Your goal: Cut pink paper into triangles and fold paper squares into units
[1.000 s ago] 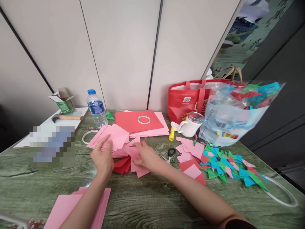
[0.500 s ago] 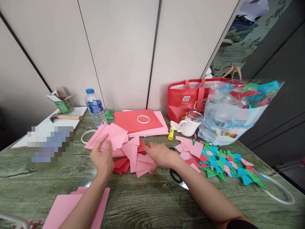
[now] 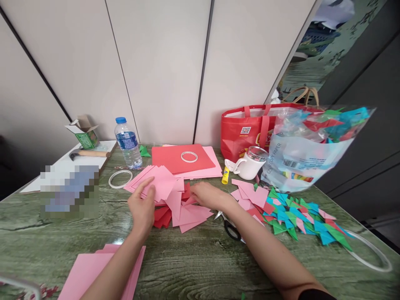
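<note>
A heap of pink paper squares (image 3: 162, 183) lies over some red squares (image 3: 161, 216) in the middle of the green table. My left hand (image 3: 142, 206) rests on the heap's left part, thumb and fingers stretched flat on the top pink sheet. My right hand (image 3: 208, 195) reaches into the heap from the right, fingers spread low over the pink pieces (image 3: 190, 214), nothing gripped that I can see. Black-handled scissors (image 3: 229, 227) lie on the table under my right forearm.
A red sheet (image 3: 175, 160) with a tape ring (image 3: 189, 156) lies behind. Water bottle (image 3: 127, 143), glue stick (image 3: 225, 175), white mug (image 3: 248, 164), red bag (image 3: 246, 129) and plastic bag of folded pieces (image 3: 308, 146) stand at the back. Folded coloured triangles (image 3: 296, 214) spread right. Pink sheets (image 3: 90, 271) lie near.
My left hand slid the pink stack to the right. My right hand swept right, dragging the scissors nearer, then returned to the heap's right edge.
</note>
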A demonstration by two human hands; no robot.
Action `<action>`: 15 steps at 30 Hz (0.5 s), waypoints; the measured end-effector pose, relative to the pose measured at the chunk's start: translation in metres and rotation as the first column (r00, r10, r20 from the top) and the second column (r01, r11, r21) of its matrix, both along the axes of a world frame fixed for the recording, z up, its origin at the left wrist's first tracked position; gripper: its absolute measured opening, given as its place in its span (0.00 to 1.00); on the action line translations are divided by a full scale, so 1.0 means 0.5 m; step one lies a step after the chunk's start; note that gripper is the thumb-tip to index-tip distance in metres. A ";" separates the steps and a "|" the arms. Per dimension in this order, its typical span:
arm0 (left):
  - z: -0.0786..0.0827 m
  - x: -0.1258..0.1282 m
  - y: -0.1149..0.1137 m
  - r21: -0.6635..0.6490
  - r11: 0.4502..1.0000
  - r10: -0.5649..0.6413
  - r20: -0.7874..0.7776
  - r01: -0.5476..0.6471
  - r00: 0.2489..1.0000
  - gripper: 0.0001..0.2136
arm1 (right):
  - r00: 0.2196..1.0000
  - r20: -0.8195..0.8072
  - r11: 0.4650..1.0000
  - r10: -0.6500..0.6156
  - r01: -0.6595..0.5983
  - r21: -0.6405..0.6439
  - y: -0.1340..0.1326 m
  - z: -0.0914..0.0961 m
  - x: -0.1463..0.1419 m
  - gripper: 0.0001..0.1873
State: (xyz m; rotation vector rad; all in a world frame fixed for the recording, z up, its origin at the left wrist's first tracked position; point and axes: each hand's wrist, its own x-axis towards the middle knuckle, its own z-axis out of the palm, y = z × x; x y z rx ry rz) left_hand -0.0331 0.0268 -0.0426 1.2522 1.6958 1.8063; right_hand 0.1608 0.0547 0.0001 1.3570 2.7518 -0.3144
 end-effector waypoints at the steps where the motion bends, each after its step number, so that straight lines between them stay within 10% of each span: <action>1: 0.000 0.000 -0.001 -0.009 1.000 -0.020 -0.014 0.019 1.000 0.14 | 1.000 -0.027 1.000 -0.009 0.009 0.027 0.007 0.000 0.006 0.09; 9: 0.013 0.020 -0.012 -0.096 0.961 -0.265 -0.060 0.259 0.962 0.15 | 0.796 -0.602 0.986 0.069 0.038 0.164 0.001 0.035 0.025 0.06; 15: 0.023 0.038 -0.027 -0.113 0.895 -0.438 -0.036 0.432 0.898 0.18 | 0.838 -0.528 0.933 0.134 0.072 0.352 -0.009 0.003 -0.016 0.05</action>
